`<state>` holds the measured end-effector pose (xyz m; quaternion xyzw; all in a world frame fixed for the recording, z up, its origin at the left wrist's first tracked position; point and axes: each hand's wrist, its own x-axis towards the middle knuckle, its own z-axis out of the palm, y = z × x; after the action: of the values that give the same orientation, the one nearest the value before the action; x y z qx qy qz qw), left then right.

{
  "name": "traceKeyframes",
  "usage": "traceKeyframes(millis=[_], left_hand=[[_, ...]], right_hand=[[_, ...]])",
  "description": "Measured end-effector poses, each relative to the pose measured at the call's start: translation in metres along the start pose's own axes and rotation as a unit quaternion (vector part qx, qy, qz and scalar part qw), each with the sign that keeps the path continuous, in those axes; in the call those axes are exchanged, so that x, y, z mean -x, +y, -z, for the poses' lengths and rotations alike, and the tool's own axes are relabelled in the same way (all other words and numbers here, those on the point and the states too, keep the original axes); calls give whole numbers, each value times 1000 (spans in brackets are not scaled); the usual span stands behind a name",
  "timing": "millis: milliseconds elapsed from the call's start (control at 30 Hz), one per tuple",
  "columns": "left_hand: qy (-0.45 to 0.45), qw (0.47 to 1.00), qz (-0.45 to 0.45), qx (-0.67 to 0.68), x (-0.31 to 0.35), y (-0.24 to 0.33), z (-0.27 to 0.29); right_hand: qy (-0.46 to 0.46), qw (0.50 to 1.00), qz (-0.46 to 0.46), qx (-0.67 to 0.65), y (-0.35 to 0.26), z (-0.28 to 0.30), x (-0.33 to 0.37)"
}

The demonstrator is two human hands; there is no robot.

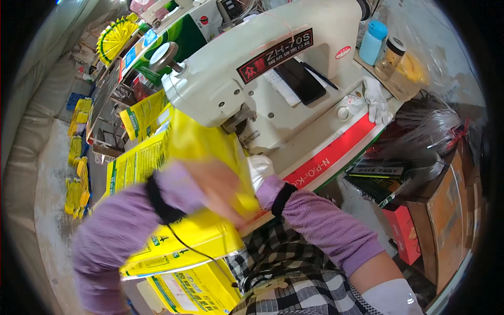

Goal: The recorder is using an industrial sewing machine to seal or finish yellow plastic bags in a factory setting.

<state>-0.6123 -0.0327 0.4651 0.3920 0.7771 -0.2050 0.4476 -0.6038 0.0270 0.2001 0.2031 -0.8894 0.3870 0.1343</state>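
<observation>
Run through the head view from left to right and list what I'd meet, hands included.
Yellow bundles → fanned yellow stack → metal knob → left hand → gloved right hand → phone → blue bottle → cardboard box.

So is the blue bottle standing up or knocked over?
Standing up: the blue bottle has its cap at the top, base down, beside a jar.

I've got a smartphone [302,81] and pen [320,75] on the sewing machine [220,65] in my feed, a bottle [373,43] to their right, bags [137,167] to its left.
</observation>
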Motion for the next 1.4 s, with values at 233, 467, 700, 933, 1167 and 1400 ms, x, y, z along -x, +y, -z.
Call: traceKeyframes(millis=[233,467,700,933,1167,1400], left_hand=[[173,975,-137,-5,-62,98,-106],[279,944,-162,-70,-2,-11,-61],[157,979,-125,29,-64,157,-80],[410,856,269,162,110,-87,-115],[459,740,488,-63,184,-174,-289],[594,566,564,-93,242,-11,-300]], right_hand=[[-128,984,-111,-64,-25,42,8],[-263,957,-115,-50,-41,100,67],[231,933,56,-269,-15,-1,-23],[-74,994,-78,25,-5,33,12],[60,972,139,-182,-55,121,19],[-130,956,219,-145,-88,140,17]])
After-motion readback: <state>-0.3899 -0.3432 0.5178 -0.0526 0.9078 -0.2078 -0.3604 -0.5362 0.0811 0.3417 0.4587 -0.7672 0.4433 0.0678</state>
